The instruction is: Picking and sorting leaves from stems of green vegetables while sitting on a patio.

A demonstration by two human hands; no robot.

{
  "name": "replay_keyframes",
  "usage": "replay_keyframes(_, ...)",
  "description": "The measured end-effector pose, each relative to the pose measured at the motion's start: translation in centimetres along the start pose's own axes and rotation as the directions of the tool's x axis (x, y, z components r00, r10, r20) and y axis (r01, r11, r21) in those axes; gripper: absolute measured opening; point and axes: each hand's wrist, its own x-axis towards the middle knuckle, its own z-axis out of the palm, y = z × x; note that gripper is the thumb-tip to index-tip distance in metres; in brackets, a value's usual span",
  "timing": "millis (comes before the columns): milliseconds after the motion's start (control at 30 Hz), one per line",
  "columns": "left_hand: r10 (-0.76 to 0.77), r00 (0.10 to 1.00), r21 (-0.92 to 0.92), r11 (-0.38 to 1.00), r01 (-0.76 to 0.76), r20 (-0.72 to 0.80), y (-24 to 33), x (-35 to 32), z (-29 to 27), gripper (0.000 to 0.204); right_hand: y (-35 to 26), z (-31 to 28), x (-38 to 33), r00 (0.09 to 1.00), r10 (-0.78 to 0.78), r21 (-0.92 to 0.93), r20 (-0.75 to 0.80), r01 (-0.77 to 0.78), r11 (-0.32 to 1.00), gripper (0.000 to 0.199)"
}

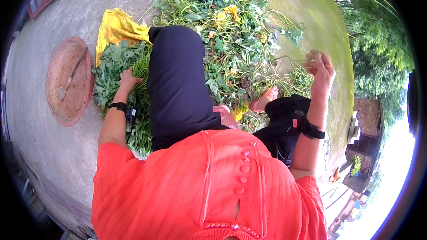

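Observation:
My left hand [129, 79] is on a bundle of green leafy stems [141, 69] piled at my left, beside my dark-trousered knee. Its thumb and fingers grip the stems, with the fingertips partly hidden among them. My right hand [321, 70] is raised at the right, its fingers pinched together on a thin brownish vine [291, 58]. That vine trails left toward a wide, loose heap of leafy vines [235, 46] spread on the ground in front of me. Some yellowed leaves [232, 12] show in the heap.
At the left lies a round reddish shallow basin [55, 78] with a long-handled tool [73, 73] in it. A yellow cloth or sack [116, 26] rests beyond the bundle. My sandalled foot [265, 100] is at the heap's near edge. Mossy concrete [329, 31] borders greenery at the right.

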Motion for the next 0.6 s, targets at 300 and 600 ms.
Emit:
replay_keyframes(300,0.397,0.9,-0.57,0.703,-0.426,-0.182,18.6,-3.2,-23.7,0.052,-9.1,-6.2,-4.6,0.752,-0.598,0.189,-0.277,0.652,0.734,0.023)
replay_keyframes(600,0.967,0.252,-0.271,0.235,-0.934,-0.03,46.5,-15.8,-15.1,0.099,-12.2,-12.5,-9.3,0.44,-0.898,0.434,-0.005,0.81,0.395,0.036)
